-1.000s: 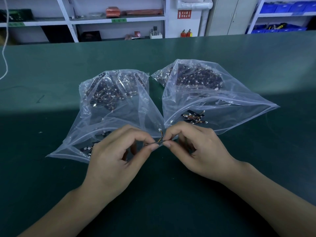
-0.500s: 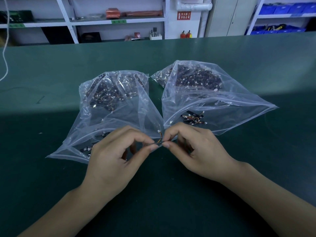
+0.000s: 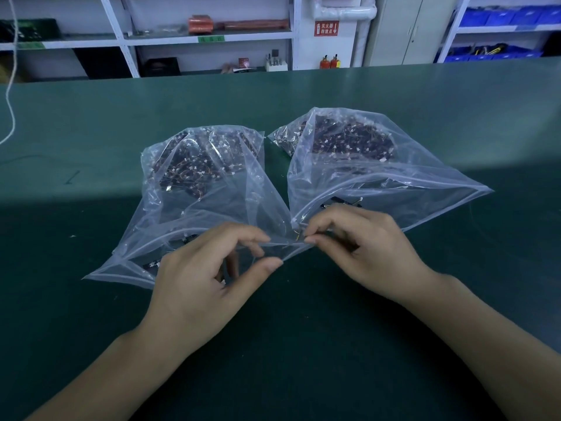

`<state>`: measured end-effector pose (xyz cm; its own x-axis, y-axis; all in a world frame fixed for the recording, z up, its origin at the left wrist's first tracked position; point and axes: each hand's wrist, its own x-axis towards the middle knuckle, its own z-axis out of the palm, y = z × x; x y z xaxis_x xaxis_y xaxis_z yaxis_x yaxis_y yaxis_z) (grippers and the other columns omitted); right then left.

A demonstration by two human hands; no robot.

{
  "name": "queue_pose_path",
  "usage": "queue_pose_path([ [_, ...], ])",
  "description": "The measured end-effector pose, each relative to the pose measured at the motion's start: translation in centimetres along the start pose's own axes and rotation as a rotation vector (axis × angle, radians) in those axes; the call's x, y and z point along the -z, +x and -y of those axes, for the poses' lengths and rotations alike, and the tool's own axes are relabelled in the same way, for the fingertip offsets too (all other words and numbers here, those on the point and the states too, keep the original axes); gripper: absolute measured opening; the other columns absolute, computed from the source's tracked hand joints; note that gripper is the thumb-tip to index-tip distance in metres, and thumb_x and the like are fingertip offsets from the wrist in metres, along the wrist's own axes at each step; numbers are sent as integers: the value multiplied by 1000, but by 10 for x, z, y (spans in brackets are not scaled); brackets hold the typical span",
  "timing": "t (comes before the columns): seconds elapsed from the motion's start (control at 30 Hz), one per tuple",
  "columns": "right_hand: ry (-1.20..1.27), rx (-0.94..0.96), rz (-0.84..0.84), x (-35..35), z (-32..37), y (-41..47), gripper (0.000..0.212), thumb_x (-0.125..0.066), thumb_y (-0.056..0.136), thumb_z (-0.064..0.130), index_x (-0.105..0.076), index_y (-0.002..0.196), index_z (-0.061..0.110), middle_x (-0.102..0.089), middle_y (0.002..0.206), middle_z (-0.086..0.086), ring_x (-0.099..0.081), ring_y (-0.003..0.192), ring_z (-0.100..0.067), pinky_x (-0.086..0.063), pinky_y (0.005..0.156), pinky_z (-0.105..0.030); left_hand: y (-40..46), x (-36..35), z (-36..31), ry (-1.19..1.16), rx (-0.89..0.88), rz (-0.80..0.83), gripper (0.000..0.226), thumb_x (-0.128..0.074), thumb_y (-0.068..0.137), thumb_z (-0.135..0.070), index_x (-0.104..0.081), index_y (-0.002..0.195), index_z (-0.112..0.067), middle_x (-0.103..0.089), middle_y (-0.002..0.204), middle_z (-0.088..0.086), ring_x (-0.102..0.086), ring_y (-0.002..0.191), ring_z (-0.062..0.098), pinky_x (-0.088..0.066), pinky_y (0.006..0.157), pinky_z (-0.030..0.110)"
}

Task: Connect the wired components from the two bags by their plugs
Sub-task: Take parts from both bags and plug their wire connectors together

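Two clear plastic bags lie side by side on the green table, both full of small dark wired components with white plugs. The left bag has its open mouth under my left hand. The right bag opens toward my right hand. My right thumb and forefinger pinch a thin wired component, its yellow wire just showing at the fingertips. On my left hand, thumb and forefinger stand apart around the left bag's corner, with nothing seen between them. A few loose components lie near the right bag's mouth.
The green table stretches wide on all sides of the bags. A white cord hangs at the far left. Shelves with boxes, blue bins and two small red extinguishers stand behind the table's far edge.
My left thumb and forefinger, pinched on the wires before, have opened and drawn slightly left. My right hand keeps its pinch on the wire.
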<state>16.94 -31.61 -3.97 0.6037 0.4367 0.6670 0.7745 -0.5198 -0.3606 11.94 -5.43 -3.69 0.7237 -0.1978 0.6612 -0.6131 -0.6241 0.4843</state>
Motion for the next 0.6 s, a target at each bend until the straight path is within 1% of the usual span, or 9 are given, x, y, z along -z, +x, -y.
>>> queue_pose_path([
  [0.1, -77, -54, -18, 12, -20, 3, 5, -76, 97, 21, -77, 96, 17, -55, 91, 34, -52, 74, 17, -36, 70, -5, 1, 5, 5, 55, -49, 31, 49, -52, 111, -45, -69, 75, -17, -59, 68, -15, -58, 62, 7, -48, 58, 32],
  [0.13, -99, -94, -18, 15, -26, 3, 3, -78, 95, 21, -78, 95, 18, -56, 90, 32, -52, 72, 15, -36, 69, -6, 2, 7, 7, 70, -57, 43, 56, -48, 113, -43, -68, 69, -15, -59, 64, -13, -60, 61, 8, -49, 57, 36],
  [0.23, -160, -222, -17, 19, -40, 0, 5, -83, 92, 21, -79, 92, 23, -62, 86, 26, -54, 70, 9, -37, 68, -11, 3, 12, 14, 156, -69, 59, 60, -45, 114, -40, -69, 65, -15, -62, 62, -9, -66, 64, 15, -53, 56, 42],
  [0.27, -187, -260, -25, 19, -42, -1, 6, -84, 91, 22, -79, 91, 26, -64, 86, 23, -55, 70, 8, -40, 66, -16, 3, 13, 15, 198, -78, 55, 60, -44, 114, -40, -69, 65, -14, -62, 62, -7, -67, 65, 18, -53, 55, 44],
  [0.33, -264, -331, -56, 19, -44, -1, 6, -83, 91, 28, -78, 89, 30, -67, 85, 20, -55, 69, 9, -43, 62, -25, 4, 15, 18, 287, -114, 41, 59, -45, 114, -39, -67, 66, -13, -62, 64, -6, -67, 67, 22, -52, 57, 45],
  [0.4, -323, -403, -89, 20, -47, -3, 7, -82, 92, 32, -76, 89, 34, -68, 83, 21, -55, 72, 12, -39, 60, -21, 8, 16, 20, 379, -160, 26, 49, -51, 112, -36, -66, 71, -16, -63, 70, -8, -67, 72, 20, -52, 61, 43],
  [0.5, -370, -480, -120, 23, -50, -6, 9, -81, 93, 29, -75, 92, 35, -69, 83, 21, -55, 73, 17, -35, 60, -17, 12, 16, 26, 461, -190, 83, 22, -62, 105, -34, -78, 95, -23, -75, 94, -13, -71, 95, 15, -56, 82, 36],
  [0.53, -377, -494, -125, 22, -50, -6, 10, -80, 93, 26, -76, 94, 35, -70, 85, 21, -54, 71, 16, -36, 60, -17, 12, 16, 27, 493, -171, 127, 18, -64, 102, -35, -79, 102, -25, -76, 100, -14, -71, 100, 16, -55, 89, 36],
  [0.6, -379, -497, -130, 21, -49, -6, 12, -79, 93, 22, -76, 96, 34, -70, 89, 20, -53, 68, 11, -39, 62, -23, 11, 16, 30, 556, -112, 206, 20, -67, 99, -41, -79, 109, -29, -76, 105, -13, -71, 103, 19, -53, 94, 39],
])
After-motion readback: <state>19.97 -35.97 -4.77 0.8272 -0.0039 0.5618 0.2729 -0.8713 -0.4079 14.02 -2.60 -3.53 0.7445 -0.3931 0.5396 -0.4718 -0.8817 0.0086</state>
